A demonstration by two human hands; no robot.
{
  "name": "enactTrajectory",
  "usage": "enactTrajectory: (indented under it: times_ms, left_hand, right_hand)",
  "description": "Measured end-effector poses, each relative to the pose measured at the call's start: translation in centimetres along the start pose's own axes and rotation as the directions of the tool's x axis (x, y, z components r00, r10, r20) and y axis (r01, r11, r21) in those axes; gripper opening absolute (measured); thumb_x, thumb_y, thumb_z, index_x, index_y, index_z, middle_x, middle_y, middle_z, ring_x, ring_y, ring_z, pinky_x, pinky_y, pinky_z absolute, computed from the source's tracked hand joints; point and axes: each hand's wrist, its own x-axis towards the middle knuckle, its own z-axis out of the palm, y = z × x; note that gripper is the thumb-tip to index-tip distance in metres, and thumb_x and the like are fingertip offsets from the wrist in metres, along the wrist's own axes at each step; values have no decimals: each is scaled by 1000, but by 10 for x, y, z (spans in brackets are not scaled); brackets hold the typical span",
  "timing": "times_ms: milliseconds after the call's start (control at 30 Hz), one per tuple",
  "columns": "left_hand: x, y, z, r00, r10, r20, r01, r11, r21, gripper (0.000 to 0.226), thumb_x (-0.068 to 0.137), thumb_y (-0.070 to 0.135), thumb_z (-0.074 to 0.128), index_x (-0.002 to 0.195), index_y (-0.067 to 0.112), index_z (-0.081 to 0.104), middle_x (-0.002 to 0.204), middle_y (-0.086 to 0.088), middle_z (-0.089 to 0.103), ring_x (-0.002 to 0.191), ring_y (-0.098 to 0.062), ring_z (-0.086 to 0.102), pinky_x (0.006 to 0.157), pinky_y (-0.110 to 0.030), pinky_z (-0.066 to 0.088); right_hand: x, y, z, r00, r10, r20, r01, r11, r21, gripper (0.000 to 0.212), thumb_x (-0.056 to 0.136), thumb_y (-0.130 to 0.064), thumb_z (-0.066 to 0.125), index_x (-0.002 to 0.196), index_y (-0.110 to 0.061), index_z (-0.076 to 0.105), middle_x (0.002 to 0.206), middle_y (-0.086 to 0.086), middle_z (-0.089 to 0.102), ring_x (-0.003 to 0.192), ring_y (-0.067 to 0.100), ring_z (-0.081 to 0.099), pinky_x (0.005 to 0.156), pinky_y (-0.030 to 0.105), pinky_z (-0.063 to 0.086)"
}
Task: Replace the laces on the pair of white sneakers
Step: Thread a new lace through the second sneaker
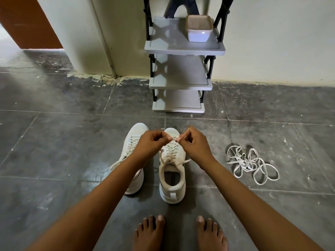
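- Fingers (167,137) of L hand (153,142) are curled, thumb + forefinger pinched on a thin white lace (174,138).
- R hand (194,142) pinches the same lace from the other side; tips of both hands nearly meet.
- Both hands are over the far (toe) half of the right sneaker (172,178): white textile upper, thick smooth white sole, dark trim at collar, heel pull tab, flat lace crossed thru the eyelets.
- Print on insole + tongue tag is too small to read.
- Left sneaker (133,140) sits just beside it, same style, partly under the L forearm; a lace end trails left.
- Loose laces (250,163): flat, white, a tangled heap on the floor (54,142), well right of the shoes.
- Floor: dark grey tiles, scuffed, pale specks.
- Bare feet (150,232) at the near edge.
- Far: grey 3-tier rack (181,82) w/ black frame by a cream wall; white rectangular tub (199,30) on the top tier.
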Motion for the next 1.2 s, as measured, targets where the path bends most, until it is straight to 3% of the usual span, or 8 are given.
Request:
enactTrajectory:
  times_ms: [67,200,367,567,733,833,1033,1200]
  left_hand:
    - [3,-2,1,998,48,-42,-42,991,131,9,90,23,61,85,15,63,97,-5,65,90,-16,60,77,-25,48]
    - [2,-1,1,978,209,-14,-200,952,233,12,90,18,60,78,21,58,117,4,58,105,-10,55,80,-13,42]
    - [1,-2,1,994,100,51,-102,994,39,7,95,13,51,91,8,55,93,-9,68,86,-14,66,73,-20,49]
    - [-1,0,5,998,55,23,-55,998,-29,8,97,10,47,95,6,54,75,-5,65,67,-14,58,63,-19,46]
    - [-1,4,9,997,-3,72,14,990,-143,6,96,7,48,98,6,53,75,-5,67,67,-17,57,60,-21,45]
    - [-2,4,7,996,-35,82,50,979,-195,9,95,7,49,103,10,51,75,-3,69,66,-14,60,60,-20,47]
    - [-5,2,2,985,134,110,-121,986,-115,30,84,-4,62,107,15,60,106,-5,65,96,-16,64,82,-23,53]
    - [1,4,7,993,120,-15,-121,985,-123,7,84,5,65,90,5,68,90,-5,68,77,-8,63,67,-15,50]
  right_hand:
    - [0,1,0,1000,2,11,-2,1000,0,28,83,-11,67,69,-19,43,83,6,65,69,7,53,62,18,42]
    - [-1,0,1,999,-2,34,2,1000,-2,29,83,-11,67,69,-18,43,85,13,65,70,12,52,63,21,43]
    - [-1,0,1,999,-15,34,15,1000,15,26,83,-10,66,70,-16,45,83,15,63,68,12,51,63,24,43]
    - [-1,0,4,997,-46,64,48,998,-40,15,86,-16,65,81,-11,52,76,-8,58,68,3,51,62,12,41]
    - [-3,-3,3,999,28,45,-34,992,118,21,83,-13,69,79,-6,50,91,9,69,86,28,66,81,41,52]
    - [-1,-4,2,994,106,31,-109,979,172,17,85,-8,64,77,-9,49,92,21,67,85,34,63,81,45,51]
    - [3,-1,-2,962,263,72,-272,902,336,18,89,-11,59,76,-15,48,76,7,62,58,9,46,55,21,38]
    - [1,0,-1,963,258,79,-269,900,342,14,91,-15,58,79,-14,50,74,5,60,63,9,56,59,22,44]
